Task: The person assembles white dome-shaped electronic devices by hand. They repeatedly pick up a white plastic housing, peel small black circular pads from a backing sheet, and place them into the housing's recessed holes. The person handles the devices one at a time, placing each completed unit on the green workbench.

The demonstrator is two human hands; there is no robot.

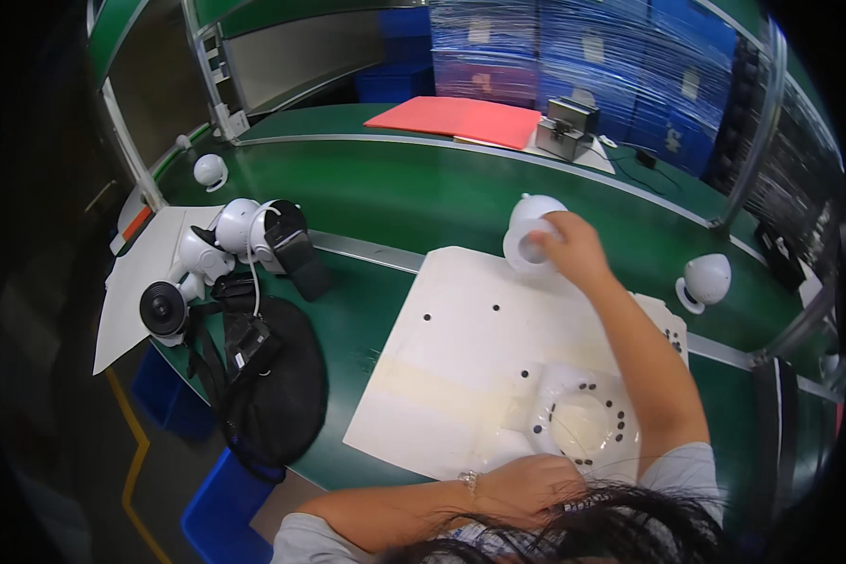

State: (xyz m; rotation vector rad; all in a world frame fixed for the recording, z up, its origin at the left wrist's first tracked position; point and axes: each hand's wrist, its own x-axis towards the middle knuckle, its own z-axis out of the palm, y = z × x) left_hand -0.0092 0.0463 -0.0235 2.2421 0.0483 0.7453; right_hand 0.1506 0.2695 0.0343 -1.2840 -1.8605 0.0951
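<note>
Beyond the white board, my right hand (573, 249) reaches out over the green surface and grips a white rounded device (536, 209) by its round, disc-like base. The device looks like a small camera housing; its far side faces away. Close to my body, my left hand (531, 481) rests at the near edge of the white board (442, 376), a bracelet on its wrist. Its fingers are bent inward and partly covered by hair. Just past it lies a translucent ring (542, 404), like a tape roll, with several small black round pads (620, 425) on and around it.
Another white device (707, 280) stands at right, one more (211, 171) at far left. Several white devices (240, 226) crowd the left side by a black bag (287, 385). A red sheet (461, 120) and metal box (569, 127) lie at the back; blue bins (221, 512) sit below left.
</note>
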